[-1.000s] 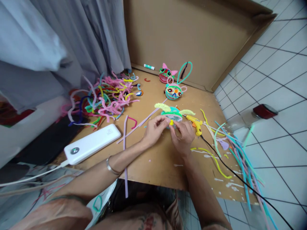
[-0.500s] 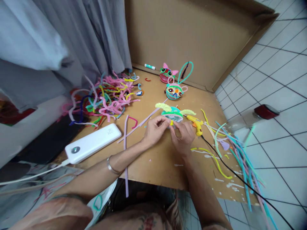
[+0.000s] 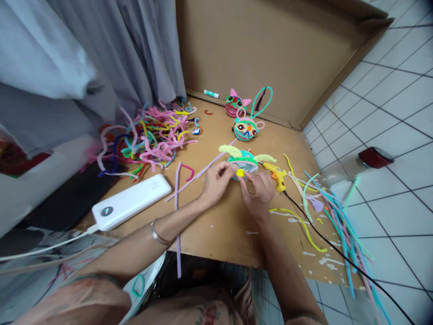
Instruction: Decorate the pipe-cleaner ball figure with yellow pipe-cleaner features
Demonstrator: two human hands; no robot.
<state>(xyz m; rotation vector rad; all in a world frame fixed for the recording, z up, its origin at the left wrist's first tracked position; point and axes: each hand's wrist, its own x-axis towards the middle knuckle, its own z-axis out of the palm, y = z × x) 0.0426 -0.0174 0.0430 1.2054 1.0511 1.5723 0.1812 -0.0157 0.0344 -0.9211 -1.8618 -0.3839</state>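
Observation:
A small, rounded yellow pipe-cleaner piece sits between my fingertips. My left hand is closed in a pinch at its left side, and my right hand pinches it from the right. Just beyond lies a round turquoise pipe-cleaner figure with a green band and two pale yellow, ear-like pieces; my hands partly cover its near side. To the right of the figure, a yellow glue gun rests on the cardboard with its nozzle towards the figure.
Two finished-looking animal heads stand farther back. A tangled pipe-cleaner pile and a white power bank are on the left. Loose pipe cleaners and the glue gun's black cord cross the right edge. A glue stick lies behind.
The yellow piece has turned between my fingers and now shows a wider, rounder face. My hands have barely shifted; everything else stays in place.

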